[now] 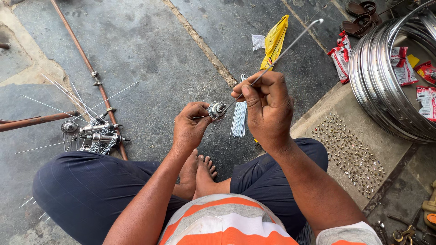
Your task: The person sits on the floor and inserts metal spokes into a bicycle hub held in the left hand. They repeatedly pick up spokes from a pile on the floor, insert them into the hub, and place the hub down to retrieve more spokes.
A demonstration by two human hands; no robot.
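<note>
My left hand (190, 127) grips a small metal wheel hub (217, 110) in front of my crossed legs. My right hand (265, 106) pinches a long thin steel spoke (290, 44); its lower end meets the hub flange and its far end points up to the right. On the stone floor just beyond the hub lies a bundle of loose spokes (238, 119).
Several hubs with spokes fitted (91, 131) lie at the left beside a copper-coloured pipe (84, 59). Stacked shiny wheel rims (386, 86) stand at the right, with red packets (340, 56) near them. Many small nipples (349, 152) cover a slab. A yellow wrapper (274, 38) lies ahead.
</note>
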